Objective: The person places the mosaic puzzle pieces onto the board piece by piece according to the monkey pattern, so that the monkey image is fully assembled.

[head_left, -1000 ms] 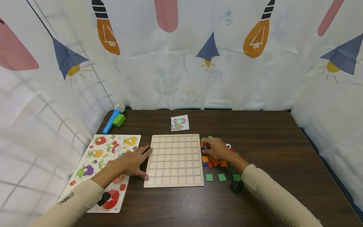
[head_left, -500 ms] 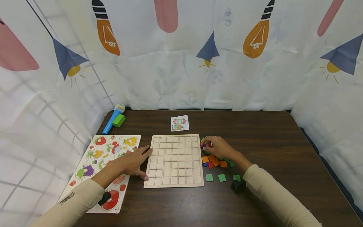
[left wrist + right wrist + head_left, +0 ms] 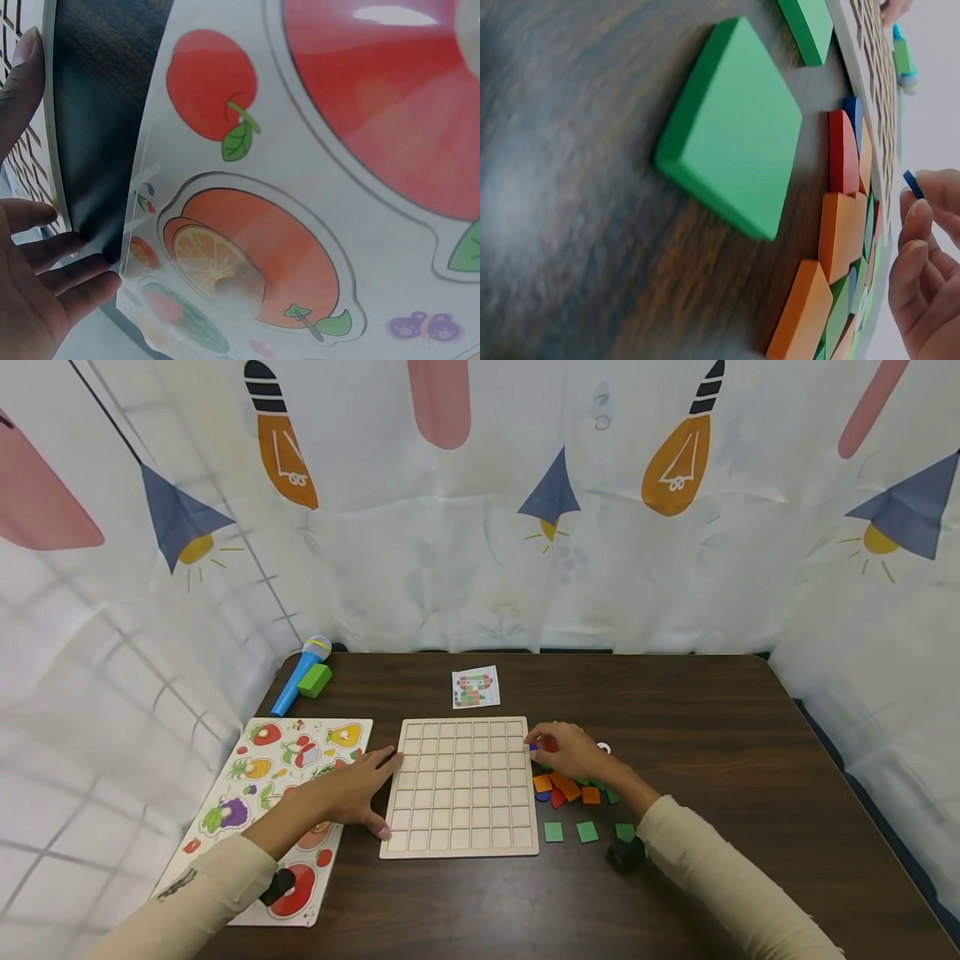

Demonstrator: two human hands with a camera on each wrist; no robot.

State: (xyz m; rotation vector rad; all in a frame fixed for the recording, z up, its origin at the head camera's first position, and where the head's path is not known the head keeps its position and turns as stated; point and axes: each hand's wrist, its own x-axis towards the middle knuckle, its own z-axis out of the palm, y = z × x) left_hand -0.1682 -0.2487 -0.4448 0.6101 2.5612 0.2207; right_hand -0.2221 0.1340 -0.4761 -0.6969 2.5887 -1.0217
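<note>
My left hand (image 3: 352, 789) spreads along the left side of a pale wooden grid board (image 3: 462, 787). Its thumb rests on the board's rim and its fingertips touch the edge. In the left wrist view the thumb and fingers look straight and hold nothing. At the board's upper right edge, my right hand (image 3: 567, 752) pinches a small blue tile (image 3: 913, 184) between thumb and index finger. Below and beside that hand lies a pile of loose orange tiles (image 3: 566, 786) with red, green and blue ones, partly hidden by the hand. Green square tiles (image 3: 553, 832) lie in a row nearer the front.
A fruit puzzle board (image 3: 228, 860) lies at the left, under my left forearm. Behind it are a blue toy microphone (image 3: 296, 681) and a green block (image 3: 314, 679). A small pattern card (image 3: 476, 686) lies beyond the grid board. White printed curtains surround the table.
My right hand has shifted a little left from over the pile to the board's right edge, with the blue tile between its fingertips. The left hand has stayed in place.
</note>
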